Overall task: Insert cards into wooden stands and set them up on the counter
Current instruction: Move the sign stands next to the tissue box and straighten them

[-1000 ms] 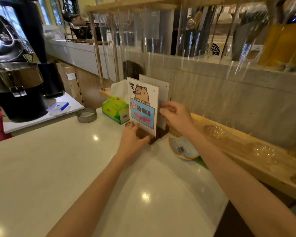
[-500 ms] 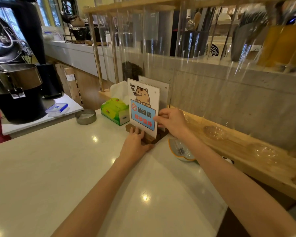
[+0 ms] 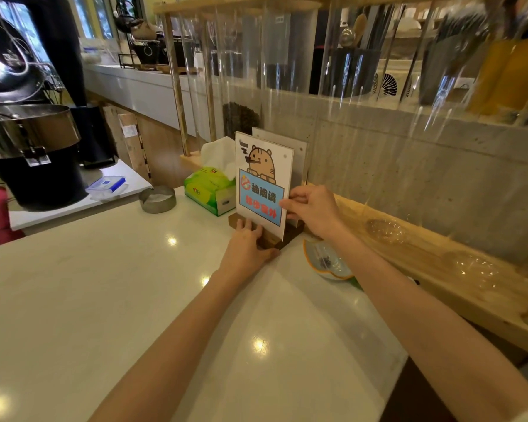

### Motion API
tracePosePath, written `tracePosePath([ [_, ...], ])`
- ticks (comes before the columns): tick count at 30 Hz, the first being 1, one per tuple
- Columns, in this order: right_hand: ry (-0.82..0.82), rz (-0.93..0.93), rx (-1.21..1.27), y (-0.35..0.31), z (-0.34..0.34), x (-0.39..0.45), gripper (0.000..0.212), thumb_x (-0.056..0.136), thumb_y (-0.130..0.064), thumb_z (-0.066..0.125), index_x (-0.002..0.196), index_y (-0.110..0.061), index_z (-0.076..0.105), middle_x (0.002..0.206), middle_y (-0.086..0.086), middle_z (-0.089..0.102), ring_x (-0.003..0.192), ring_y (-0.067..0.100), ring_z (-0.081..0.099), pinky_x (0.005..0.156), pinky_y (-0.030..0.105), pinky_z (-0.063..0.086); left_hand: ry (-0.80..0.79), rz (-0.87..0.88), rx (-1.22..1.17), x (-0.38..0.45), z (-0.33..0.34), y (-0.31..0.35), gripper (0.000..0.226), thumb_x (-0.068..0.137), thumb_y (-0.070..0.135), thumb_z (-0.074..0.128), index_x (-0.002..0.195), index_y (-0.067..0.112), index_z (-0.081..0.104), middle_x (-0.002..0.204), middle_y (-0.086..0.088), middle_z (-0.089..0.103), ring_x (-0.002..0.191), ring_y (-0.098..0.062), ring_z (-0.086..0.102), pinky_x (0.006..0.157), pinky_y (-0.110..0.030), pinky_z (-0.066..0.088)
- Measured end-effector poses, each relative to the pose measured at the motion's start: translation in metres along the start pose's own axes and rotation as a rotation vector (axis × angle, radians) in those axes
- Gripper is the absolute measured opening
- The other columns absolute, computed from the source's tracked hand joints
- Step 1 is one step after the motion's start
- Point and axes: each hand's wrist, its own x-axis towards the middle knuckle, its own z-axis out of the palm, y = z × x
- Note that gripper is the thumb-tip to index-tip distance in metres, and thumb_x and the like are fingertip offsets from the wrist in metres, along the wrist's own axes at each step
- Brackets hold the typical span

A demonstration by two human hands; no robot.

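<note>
Now the left hand (image 3: 244, 248) presses flat on the dark wooden stand (image 3: 291, 234). The right hand (image 3: 314, 211) pinches the upright white tiger card (image 3: 261, 178).

A glossy white counter (image 3: 89, 300) fills the lower frame, dotted with bright glints (image 3: 172, 240) of reflected light; along its right edge runs a pale wooden ledge (image 3: 457, 287) under a grey concrete wall (image 3: 409, 166) (rough and board-marked). Clear upright panels (image 3: 287, 50) in a wooden frame rise above it; windows (image 3: 99, 19) show daylight at upper left, over a long white shelf (image 3: 141, 92); a lower white table (image 3: 134, 179) stands at mid left.
</note>
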Motion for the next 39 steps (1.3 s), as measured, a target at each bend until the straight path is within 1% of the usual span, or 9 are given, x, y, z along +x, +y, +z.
tracePosePath([
  [2,0.004,-0.006,-0.016,0.000,0.000,0.001,0.009,0.081,-0.008,0.062,0.090,-0.004,0.061,0.110,0.018,0.066,0.094,0.024,0.065,0.070,0.032,0.058,0.002,0.002,-0.006,0.000,0.000,0.000,0.067,0.076,0.036,0.063,0.132,0.012,0.034,0.141,-0.014,0.032,0.132,-0.035,0.020,0.106,-0.048,0.032],
  [7,0.006,-0.012,-0.022,0.000,0.003,0.001,0.011,0.080,-0.008,0.062,0.091,-0.005,0.062,0.110,0.017,0.066,0.095,0.024,0.065,0.063,0.024,0.056,0.009,0.002,-0.009,0.001,0.000,-0.002,0.065,0.077,0.035,0.062,0.131,0.012,0.035,0.138,-0.014,0.034,0.130,-0.034,0.023,0.105,-0.047,0.034],
  [11,0.001,-0.021,-0.029,0.000,0.002,0.000,0.010,0.080,-0.009,0.063,0.090,-0.006,0.062,0.109,0.016,0.066,0.093,0.022,0.065,0.060,0.020,0.055,0.012,0.013,-0.005,0.001,0.001,-0.003,0.065,0.077,0.035,0.062,0.131,0.012,0.034,0.138,-0.015,0.033,0.129,-0.033,0.023,0.105,-0.046,0.034],
  [16,0.004,-0.015,-0.046,-0.001,0.002,-0.001,0.014,0.080,-0.010,0.063,0.093,-0.004,0.061,0.111,0.018,0.066,0.095,0.025,0.065,0.068,0.030,0.057,0.005,0.012,0.032,0.003,0.001,-0.004,0.067,0.077,0.036,0.061,0.133,0.011,0.033,0.138,-0.014,0.033,0.128,-0.030,0.024,0.105,-0.042,0.034],
  [22,0.006,0.001,-0.073,-0.005,0.002,-0.002,0.016,0.080,-0.010,0.063,0.095,-0.004,0.061,0.111,0.017,0.065,0.096,0.026,0.065,0.074,0.037,0.058,0.002,-0.008,0.021,0.004,0.003,-0.004,0.069,0.077,0.037,0.061,0.134,0.012,0.030,0.139,-0.014,0.031,0.130,-0.031,0.022,0.106,-0.044,0.035],
  [26,0.002,0.007,-0.073,-0.008,0.001,-0.005,0.018,0.081,-0.010,0.062,0.097,-0.003,0.061,0.112,0.017,0.065,0.096,0.025,0.065,0.074,0.036,0.058,0.010,-0.008,0.017,0.003,0.004,-0.004,0.069,0.077,0.037,0.062,0.134,0.013,0.030,0.139,-0.014,0.032,0.129,-0.030,0.023,0.105,-0.043,0.036],
  [35,-0.006,-0.017,-0.097,-0.011,-0.001,-0.010,0.015,0.082,-0.010,0.061,0.096,-0.004,0.060,0.112,0.017,0.065,0.098,0.026,0.063,0.079,0.042,0.056,0.010,0.000,0.005,0.002,0.004,-0.002,0.068,0.077,0.035,0.062,0.133,0.011,0.032,0.139,-0.014,0.032,0.130,-0.031,0.021,0.106,-0.045,0.034],
  [37,-0.004,-0.010,-0.128,-0.013,-0.001,-0.010,0.016,0.082,-0.013,0.061,0.096,-0.005,0.060,0.113,0.015,0.065,0.099,0.025,0.063,0.078,0.040,0.057,0.006,-0.002,0.009,0.001,0.002,-0.001,0.068,0.077,0.035,0.062,0.133,0.011,0.032,0.138,-0.014,0.033,0.130,-0.031,0.021,0.107,-0.044,0.033],
  [39,-0.009,0.000,-0.156,-0.012,0.000,-0.009,0.018,0.081,-0.014,0.062,0.098,-0.009,0.058,0.113,0.012,0.065,0.097,0.021,0.063,0.069,0.028,0.055,-0.026,-0.008,-0.012,0.000,0.000,0.000,0.070,0.076,0.036,0.063,0.133,0.012,0.030,0.140,-0.013,0.031,0.131,-0.031,0.021,0.107,-0.045,0.033],
])
